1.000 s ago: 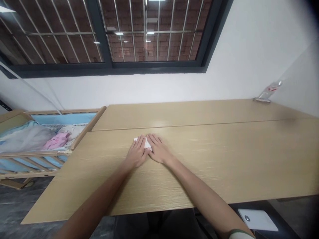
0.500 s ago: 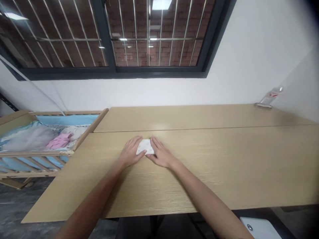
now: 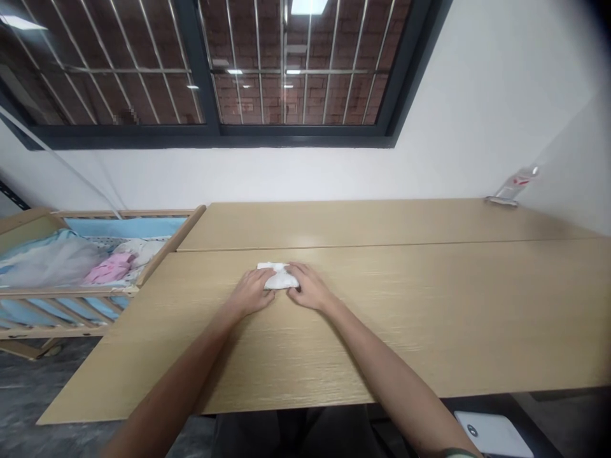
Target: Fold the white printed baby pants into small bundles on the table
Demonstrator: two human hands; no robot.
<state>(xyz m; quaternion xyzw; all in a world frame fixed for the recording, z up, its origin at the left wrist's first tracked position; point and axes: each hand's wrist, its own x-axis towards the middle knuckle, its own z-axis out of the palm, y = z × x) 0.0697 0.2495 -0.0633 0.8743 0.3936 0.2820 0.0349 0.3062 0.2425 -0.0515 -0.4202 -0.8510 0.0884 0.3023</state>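
Note:
A small white folded cloth (image 3: 275, 275) lies on the light wooden table (image 3: 429, 305), a little left of centre. My left hand (image 3: 249, 292) grips its left side with curled fingers. My right hand (image 3: 309, 289) pinches its right side, fingers bent over the cloth's edge. Both hands rest on the tabletop and cover the near part of the cloth.
A wooden crib (image 3: 71, 273) with blue lining and pink and white fabric (image 3: 109, 267) stands against the table's left end. A clear sign holder (image 3: 512, 187) sits at the far right corner. A white device (image 3: 491, 432) lies below the table's front edge.
My hands went from lying flat over the cloth to parting beside it, then curling onto its two sides. The cloth now looks bunched smaller.

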